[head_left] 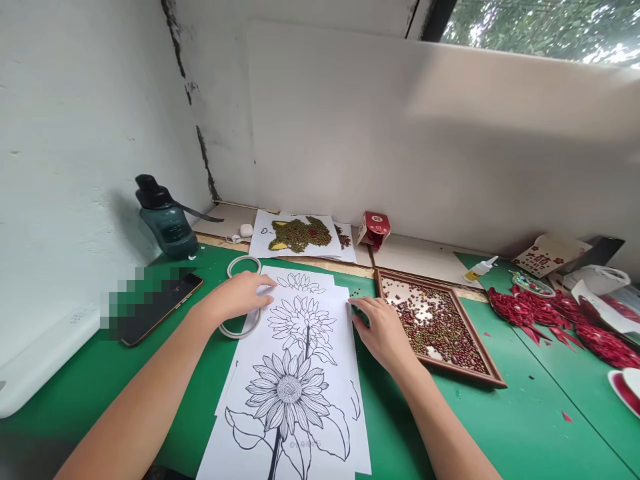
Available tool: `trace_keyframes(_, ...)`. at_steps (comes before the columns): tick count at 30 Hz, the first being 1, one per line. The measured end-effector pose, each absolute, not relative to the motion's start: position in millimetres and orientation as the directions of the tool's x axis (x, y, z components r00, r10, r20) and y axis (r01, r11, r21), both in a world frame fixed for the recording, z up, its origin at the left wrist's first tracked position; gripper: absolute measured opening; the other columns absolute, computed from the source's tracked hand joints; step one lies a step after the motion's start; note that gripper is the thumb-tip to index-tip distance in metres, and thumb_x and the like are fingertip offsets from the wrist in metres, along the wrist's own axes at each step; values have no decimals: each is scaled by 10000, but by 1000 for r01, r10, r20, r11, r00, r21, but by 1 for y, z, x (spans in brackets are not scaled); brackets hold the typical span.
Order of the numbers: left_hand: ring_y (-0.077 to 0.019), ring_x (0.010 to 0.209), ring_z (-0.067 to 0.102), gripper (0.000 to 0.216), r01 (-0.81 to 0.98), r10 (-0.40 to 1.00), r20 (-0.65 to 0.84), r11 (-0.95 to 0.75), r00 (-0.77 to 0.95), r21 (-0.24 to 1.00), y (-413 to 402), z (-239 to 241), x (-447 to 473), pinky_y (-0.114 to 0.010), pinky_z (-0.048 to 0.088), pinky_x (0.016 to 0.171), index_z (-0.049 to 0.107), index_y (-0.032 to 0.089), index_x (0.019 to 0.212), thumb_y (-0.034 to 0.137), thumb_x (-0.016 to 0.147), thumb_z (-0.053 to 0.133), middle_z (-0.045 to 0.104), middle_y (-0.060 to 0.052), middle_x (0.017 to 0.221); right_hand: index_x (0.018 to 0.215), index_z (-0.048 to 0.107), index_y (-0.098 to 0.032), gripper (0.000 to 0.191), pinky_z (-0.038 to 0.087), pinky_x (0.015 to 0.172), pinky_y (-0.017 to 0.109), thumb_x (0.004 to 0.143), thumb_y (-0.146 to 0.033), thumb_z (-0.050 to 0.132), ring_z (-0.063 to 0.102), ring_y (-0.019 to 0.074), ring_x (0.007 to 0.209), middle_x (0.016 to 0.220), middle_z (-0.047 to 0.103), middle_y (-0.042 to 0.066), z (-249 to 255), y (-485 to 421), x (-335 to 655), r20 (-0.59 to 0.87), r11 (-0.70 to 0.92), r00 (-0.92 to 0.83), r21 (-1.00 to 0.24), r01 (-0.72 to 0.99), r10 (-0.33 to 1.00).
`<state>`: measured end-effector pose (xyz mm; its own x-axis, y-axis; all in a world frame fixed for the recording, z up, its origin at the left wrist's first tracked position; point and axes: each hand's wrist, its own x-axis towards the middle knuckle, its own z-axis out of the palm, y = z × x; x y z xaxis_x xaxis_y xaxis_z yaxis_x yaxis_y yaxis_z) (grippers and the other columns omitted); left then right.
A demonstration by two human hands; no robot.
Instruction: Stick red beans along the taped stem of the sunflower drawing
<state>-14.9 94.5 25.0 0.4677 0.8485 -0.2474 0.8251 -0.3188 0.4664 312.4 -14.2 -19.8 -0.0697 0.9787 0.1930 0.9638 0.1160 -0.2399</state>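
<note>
Sheets of white paper (230,440) printed with line-drawn sunflowers lie overlapping on the green table in front of me. My left hand (240,293) is over the upper left edge of the sheets, its thumb and fingers apart. Two pale rings that look like tape rolls (243,259) lie by this hand, one above it and one partly hidden beneath it. My right hand (380,327) has its fingers stretched out, with the tips at the upper right edge of the sheets.
Right of the sheets, a brown wooden frame (480,327) holds red and green beans. Behind stand a bean-covered picture (300,233), a red box (375,229) and a glue bottle (480,269). Leftward are a phone (163,310) and water bottle (167,223); red crafts (550,310) lie far right.
</note>
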Motion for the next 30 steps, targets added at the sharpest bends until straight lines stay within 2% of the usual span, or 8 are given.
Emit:
trace_keyframes(7, -363, 1426, 494, 524, 838, 847, -261, -323, 464, 440, 93, 23, -14, -417, 485, 1035, 658, 351, 1393, 487, 888, 620, 551, -27, 1555, 1219, 719, -204, 393, 503, 917, 446, 915, -100, 493, 662, 304, 1077, 1208, 750, 108, -18, -14, 318, 179, 80, -39, -227, 971, 983)
trace_keyframes(11, -387, 1444, 472, 612, 868, 873, -246, -310, 421, 387, 95, 23, -15, -469, 455, 1071, 571, 342, 1486, 492, 895, 614, 382, -63, 1667, 1231, 706, -219, 341, 494, 948, 449, 946, -189, 521, 659, 298, 1106, 1224, 744, 97, -15, -15, 319, 175, 108, -59, -286, 952, 983)
trace_keyframes(13, -398, 1456, 456, 650, 879, 879, -249, -304, 408, 368, 95, 23, -15, -472, 456, 1065, 537, 329, 1516, 501, 894, 616, 342, -81, 1682, 1250, 696, -229, 351, 476, 980, 468, 949, -199, 518, 645, 302, 1149, 1262, 733, 96, -15, -16, 319, 172, 127, -81, -279, 952, 982)
trace_keyframes(19, -379, 1447, 479, 667, 875, 874, -244, -320, 421, 362, 95, 21, -16, -411, 473, 1037, 526, 317, 1523, 489, 888, 633, 351, -55, 1678, 1362, 640, -215, 466, 463, 987, 469, 956, -115, 435, 594, 300, 1217, 1298, 726, 96, -18, -16, 317, 137, 76, -40, -268, 960, 990)
trace_keyframes(25, -345, 1372, 558, 634, 850, 848, -235, -373, 475, 373, 95, 14, -16, -360, 507, 951, 564, 336, 1487, 508, 879, 626, 265, -13, 1710, 1427, 592, -212, 526, 450, 997, 468, 957, -83, 394, 554, 305, 1245, 1291, 723, 106, -20, -17, 317, 128, 96, -65, -259, 961, 990)
trace_keyframes(30, -354, 1396, 533, 616, 849, 837, -255, -378, 484, 369, 97, 11, -15, -384, 500, 988, 567, 353, 1479, 511, 885, 623, 364, 6, 1673, 1430, 593, -195, 546, 461, 993, 489, 941, -72, 386, 539, 321, 1239, 1267, 720, 129, -19, -17, 315, 130, 106, -71, -285, 953, 989)
